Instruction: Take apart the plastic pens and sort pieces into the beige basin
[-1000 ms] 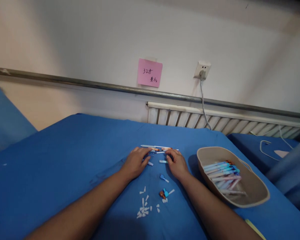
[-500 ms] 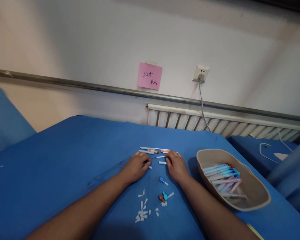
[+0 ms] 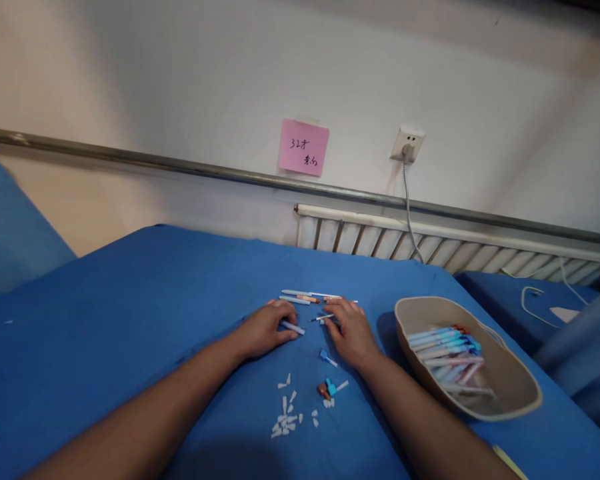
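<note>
My left hand is closed around a pale blue pen barrel, whose front end sticks out between thumb and fingers toward the right. Facing it, my right hand pinches a thin white pen refill with its dark tip pointing left. A short gap separates refill and barrel. Beyond the hands lie a pale pen barrel, an orange-brown pen part and another refill. A short pale piece under my right fingers is mostly hidden.
Small white tips lie scattered nearer me. Beside them are a blue clip piece, a turquoise one and a brown one. A beige basket of several pens stands right. Behind the blue-covered table is a radiator.
My left fingers have spread around the barrel, so more of it shows. My right hand has shifted slightly, bringing the refill lower and covering most of the short pale piece.
</note>
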The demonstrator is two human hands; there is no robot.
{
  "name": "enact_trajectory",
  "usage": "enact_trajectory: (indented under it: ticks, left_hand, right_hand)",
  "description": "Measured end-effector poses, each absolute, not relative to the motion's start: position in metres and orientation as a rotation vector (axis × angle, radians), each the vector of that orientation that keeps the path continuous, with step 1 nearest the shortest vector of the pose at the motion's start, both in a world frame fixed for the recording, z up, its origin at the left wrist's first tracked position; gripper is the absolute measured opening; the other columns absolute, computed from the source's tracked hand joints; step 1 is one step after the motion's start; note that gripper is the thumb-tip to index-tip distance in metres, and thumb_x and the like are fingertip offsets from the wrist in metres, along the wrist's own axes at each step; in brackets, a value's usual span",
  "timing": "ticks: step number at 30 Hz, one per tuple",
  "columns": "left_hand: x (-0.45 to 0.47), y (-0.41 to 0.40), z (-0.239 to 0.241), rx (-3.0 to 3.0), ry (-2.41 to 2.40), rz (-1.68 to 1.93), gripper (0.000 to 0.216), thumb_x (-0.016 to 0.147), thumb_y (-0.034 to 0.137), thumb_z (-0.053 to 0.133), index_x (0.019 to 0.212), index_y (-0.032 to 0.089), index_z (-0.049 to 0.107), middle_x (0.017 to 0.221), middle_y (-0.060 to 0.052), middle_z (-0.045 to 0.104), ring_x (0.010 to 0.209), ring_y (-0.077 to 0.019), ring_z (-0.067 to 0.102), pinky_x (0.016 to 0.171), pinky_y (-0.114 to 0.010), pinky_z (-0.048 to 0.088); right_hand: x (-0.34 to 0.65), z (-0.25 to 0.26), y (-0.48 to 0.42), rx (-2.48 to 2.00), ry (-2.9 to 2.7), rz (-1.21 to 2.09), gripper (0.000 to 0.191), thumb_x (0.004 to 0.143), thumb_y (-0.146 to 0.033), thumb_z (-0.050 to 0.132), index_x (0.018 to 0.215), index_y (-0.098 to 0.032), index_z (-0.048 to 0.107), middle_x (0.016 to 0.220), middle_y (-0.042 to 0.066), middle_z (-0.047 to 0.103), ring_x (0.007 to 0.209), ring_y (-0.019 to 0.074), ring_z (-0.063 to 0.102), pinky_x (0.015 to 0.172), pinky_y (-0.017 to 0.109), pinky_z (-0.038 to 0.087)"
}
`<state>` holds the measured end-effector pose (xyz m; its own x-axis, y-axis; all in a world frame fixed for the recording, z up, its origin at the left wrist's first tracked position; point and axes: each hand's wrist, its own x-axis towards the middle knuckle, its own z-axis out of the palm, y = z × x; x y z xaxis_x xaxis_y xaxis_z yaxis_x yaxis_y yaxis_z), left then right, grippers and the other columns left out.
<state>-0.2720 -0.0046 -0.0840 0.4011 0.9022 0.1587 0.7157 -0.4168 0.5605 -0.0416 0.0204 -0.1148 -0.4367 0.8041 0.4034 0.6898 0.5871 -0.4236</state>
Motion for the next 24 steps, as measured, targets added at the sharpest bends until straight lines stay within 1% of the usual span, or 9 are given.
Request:
enact_trajectory:
  ticks: [2,5,8,13,17,24]
  left_hand:
    - [-0.275,-0.004,-0.084,2.264,1.344,0.617,0.016,0.074,0.033,0.066,0.080,0.020,0.062,0.095,-0.003,0.063,0.095,-0.0204,0.054,0.087,-0.031,0.041]
    - [-0.279,-0.002,-0.083,2.178,1.255,0.656,0.017,0.076,0.036,0.063,0.077,0.019,0.061,0.098,-0.003,0.064,0.097,-0.0195,0.055,0.089,-0.031,0.041]
    - [-0.280,0.000,-0.082,1.990,1.222,0.752,0.021,0.079,0.038,0.059,0.076,0.018,0.061,0.095,-0.003,0.064,0.092,-0.0181,0.057,0.087,-0.030,0.043]
    - [-0.278,0.003,-0.084,1.756,1.272,0.870,0.026,0.077,0.041,0.060,0.073,0.016,0.058,0.083,-0.002,0.063,0.079,-0.0166,0.057,0.075,-0.028,0.046]
    - [-0.276,0.003,-0.086,1.681,1.326,0.910,0.028,0.075,0.043,0.061,0.075,0.015,0.058,0.073,0.000,0.060,0.068,-0.0140,0.054,0.064,-0.025,0.044]
    - [-0.274,0.002,-0.084,1.658,1.340,0.944,0.029,0.074,0.044,0.062,0.074,0.015,0.059,0.070,0.001,0.058,0.065,-0.0133,0.052,0.062,-0.024,0.042]
  right_hand:
    - [-0.043,-0.116,0.019,-1.200,-2.287,0.248,0.027,0.086,-0.024,0.052,0.112,-0.025,0.060,0.121,0.005,0.059,0.113,0.0239,0.048,0.093,0.037,0.035]
    - [-0.040,-0.121,0.026,-1.351,-2.235,0.255,0.024,0.088,-0.021,0.047,0.107,-0.023,0.062,0.110,0.007,0.064,0.103,0.0232,0.054,0.088,0.035,0.038]
    - [-0.032,-0.124,0.034,-1.434,-2.187,0.253,0.022,0.089,-0.019,0.044,0.100,-0.021,0.064,0.101,0.008,0.066,0.096,0.0227,0.057,0.087,0.033,0.039]
    - [-0.026,-0.122,0.035,-1.430,-2.231,0.303,0.015,0.087,-0.022,0.050,0.092,-0.022,0.064,0.094,0.007,0.066,0.090,0.0220,0.059,0.081,0.030,0.041]
    - [-0.030,-0.121,0.028,-1.436,-2.236,0.326,0.012,0.081,-0.023,0.058,0.091,-0.023,0.063,0.091,0.005,0.066,0.087,0.0221,0.058,0.076,0.030,0.041]
    - [-0.032,-0.118,0.024,-1.512,-2.200,0.488,0.012,0.075,-0.029,0.066,0.084,-0.023,0.062,0.081,0.002,0.065,0.076,0.0189,0.059,0.065,0.026,0.039]
